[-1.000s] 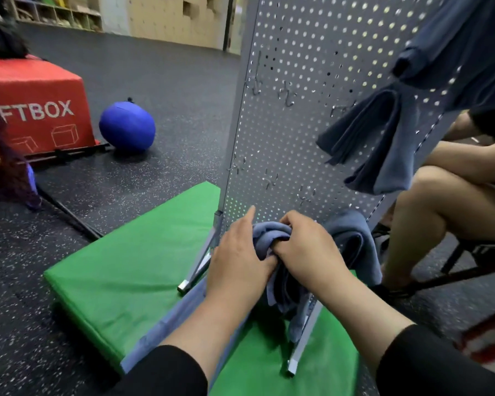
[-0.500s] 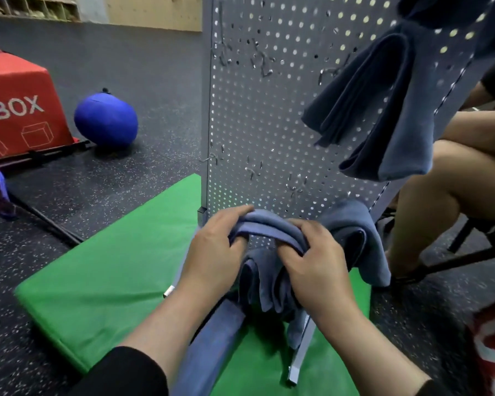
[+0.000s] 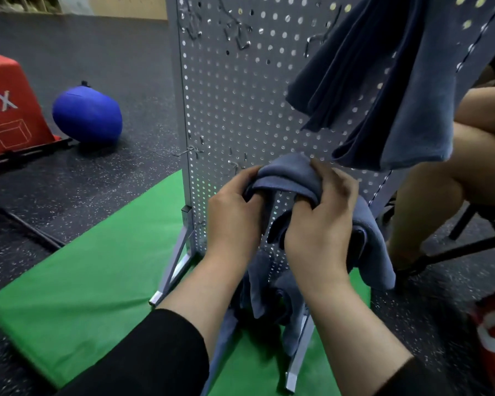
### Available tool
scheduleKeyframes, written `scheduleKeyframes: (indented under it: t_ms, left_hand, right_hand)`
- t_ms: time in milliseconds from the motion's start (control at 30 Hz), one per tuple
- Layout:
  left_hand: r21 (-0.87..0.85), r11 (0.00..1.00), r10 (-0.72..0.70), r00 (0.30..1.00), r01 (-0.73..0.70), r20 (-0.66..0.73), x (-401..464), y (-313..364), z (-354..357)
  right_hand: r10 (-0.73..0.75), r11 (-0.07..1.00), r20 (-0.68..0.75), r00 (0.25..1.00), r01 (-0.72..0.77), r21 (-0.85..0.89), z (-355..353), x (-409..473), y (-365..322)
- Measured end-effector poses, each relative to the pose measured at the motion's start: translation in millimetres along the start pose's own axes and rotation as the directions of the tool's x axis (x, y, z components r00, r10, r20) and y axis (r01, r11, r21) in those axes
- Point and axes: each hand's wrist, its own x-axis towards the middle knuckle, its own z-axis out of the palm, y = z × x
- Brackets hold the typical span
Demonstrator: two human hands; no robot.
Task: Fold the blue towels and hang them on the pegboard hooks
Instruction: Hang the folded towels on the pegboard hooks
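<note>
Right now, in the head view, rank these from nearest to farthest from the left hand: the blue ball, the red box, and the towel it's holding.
1. Towel: in the left hand grip, at the pegboard's lower part.
2. Blue ball: on the floor, far to the left.
3. Red box: beyond the ball, at the left edge.

Soft matt cloth towel (image 3: 286, 175), perforated metal pegboard (image 3: 235, 110)

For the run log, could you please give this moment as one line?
left hand: grips blue towel | right hand: grips it | at pegboard
</note>
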Motion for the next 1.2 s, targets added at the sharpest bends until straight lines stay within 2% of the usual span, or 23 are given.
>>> scheduleKeyframes:
  t_ms: [167, 367, 467, 600, 767, 900, 1000, 1200]
  left_hand:
    - [-0.024, 0.999, -0.026, 0.999, 0.025, -0.046, -8, -19, -6]
    - [0.087, 0.995, -0.057, 0.998, 0.054, 0.032, -20, -45, -17]
    - [0.079, 0.994, -0.074, 0.997, 0.071, 0.032, -23, -47, -18]
    - [0.025, 1.0, -0.008, 0.999, 0.007, 0.04, -15, -32, -13]
    - [0.059, 0.991, 0.116, 0.993, -0.118, 0.039, 3, -16, -6]
    - [0.059, 0.99, 0.128, 0.991, -0.131, 0.043, 2, -20, -5]
    - [0.085, 0.985, 0.147, 0.988, -0.15, 0.035, -8, -33, -11]
    - [0.154, 0.972, 0.179, 0.984, -0.179, 0.016, -25, -53, -27]
  right_hand:
    - [0.013, 1.0, 0.0, 1.0, -0.013, 0.024, 7, -20, 13]
    - [0.032, 0.999, 0.088, 0.996, -0.032, 0.004, 5, -39, 35]
    - [0.015, 1.0, 0.096, 0.995, -0.017, 0.022, 2, -40, 35]
    - [-0.013, 0.997, 0.013, 1.0, 0.012, 0.07, 1, -29, 27]
    - [0.039, 0.992, -0.006, 0.999, -0.038, 0.123, 4, -14, 15]
    - [0.059, 0.985, -0.003, 0.998, -0.057, 0.164, 2, -18, 17]
    - [0.073, 0.98, 0.043, 0.996, -0.08, 0.183, -2, -25, 21]
    - [0.088, 0.991, 0.201, 0.976, -0.107, 0.084, -8, -43, 35]
